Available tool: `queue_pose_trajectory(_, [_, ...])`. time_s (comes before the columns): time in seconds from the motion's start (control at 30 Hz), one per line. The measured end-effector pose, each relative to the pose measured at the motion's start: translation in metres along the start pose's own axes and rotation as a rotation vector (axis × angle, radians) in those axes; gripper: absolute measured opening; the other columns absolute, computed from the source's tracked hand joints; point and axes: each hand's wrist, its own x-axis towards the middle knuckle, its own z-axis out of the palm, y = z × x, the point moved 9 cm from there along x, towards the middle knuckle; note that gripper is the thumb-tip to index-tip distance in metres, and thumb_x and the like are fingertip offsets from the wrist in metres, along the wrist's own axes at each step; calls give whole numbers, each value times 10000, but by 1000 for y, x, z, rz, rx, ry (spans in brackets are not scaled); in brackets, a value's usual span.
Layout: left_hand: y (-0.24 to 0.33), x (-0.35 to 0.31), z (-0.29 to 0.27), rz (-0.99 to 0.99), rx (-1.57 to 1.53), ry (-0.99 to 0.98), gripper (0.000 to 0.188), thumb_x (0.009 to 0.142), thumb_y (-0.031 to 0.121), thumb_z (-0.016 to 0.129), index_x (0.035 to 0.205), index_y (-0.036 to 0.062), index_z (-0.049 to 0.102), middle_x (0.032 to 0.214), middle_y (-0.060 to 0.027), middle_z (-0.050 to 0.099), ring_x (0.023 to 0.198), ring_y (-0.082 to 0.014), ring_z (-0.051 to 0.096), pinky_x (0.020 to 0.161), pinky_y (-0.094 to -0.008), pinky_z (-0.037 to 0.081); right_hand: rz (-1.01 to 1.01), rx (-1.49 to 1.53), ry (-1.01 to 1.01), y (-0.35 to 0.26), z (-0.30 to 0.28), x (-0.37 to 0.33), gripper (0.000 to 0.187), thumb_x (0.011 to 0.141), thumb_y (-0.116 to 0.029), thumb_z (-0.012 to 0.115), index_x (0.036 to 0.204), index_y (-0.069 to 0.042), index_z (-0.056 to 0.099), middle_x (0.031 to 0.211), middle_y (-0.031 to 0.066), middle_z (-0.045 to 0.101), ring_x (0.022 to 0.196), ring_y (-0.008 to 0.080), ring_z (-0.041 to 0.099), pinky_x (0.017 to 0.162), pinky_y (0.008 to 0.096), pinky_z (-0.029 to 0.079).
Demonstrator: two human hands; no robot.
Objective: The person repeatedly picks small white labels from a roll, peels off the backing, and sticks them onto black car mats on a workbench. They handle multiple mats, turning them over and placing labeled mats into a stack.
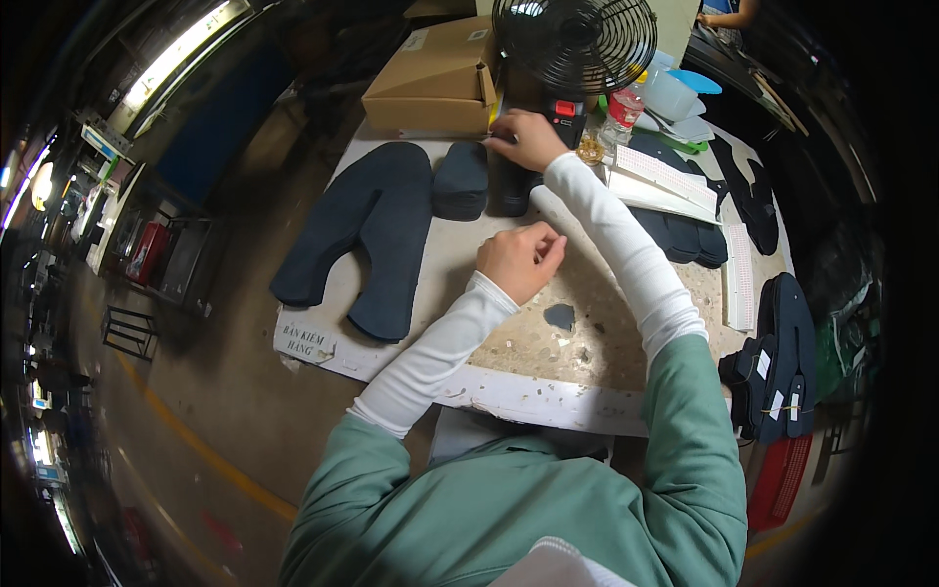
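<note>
My right hand [533, 142] reaches across the table, its bent fingertips close together at the far right corner of a short stack of dark grey rounded pieces [460, 186]. What the fingertips pinch there, if anything, is too small to make out. Nearer to me, my left hand [518, 264] hovers over the table with fingers curled in and the thumb bent beside them; nothing shows in it. A bigger stack of dark, fork-shaped pieces [396, 220] lies to the left. Another dark pile [514, 191] sits under my right wrist, partly hidden.
A cardboard box [430, 78] and a black fan [577, 39] stand at the back. Toward the right are a bottle [623, 110], white printed sheets [665, 186] and more dark pieces [675, 235]. Tagged dark bundles [782, 362] rest at the right edge. A dark scrap [560, 316] lies mid-table.
</note>
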Motion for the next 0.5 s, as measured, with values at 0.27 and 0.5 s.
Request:
queue_pose_trajectory(0.27, [13,-5,2,78,-19,4,167,831,198,692,745,60,656,606,-77,633,485,-198,617,481,-315,471,52,-102,-618,-13,93,35,782,785,-639,657,1306,-78,500,1266,230,566,1187,379,546,1000,429,432])
queue_pose_trajectory(0.5, [15,-8,9,112,-2,-45,179,842,223,672,770,60,674,643,-110,648,558,-273,645,531,-366,501,263,-29,-1017,-15,105,23,1111,558,-691,802,1349,16,473,1361,214,502,1206,385,532,975,443,480])
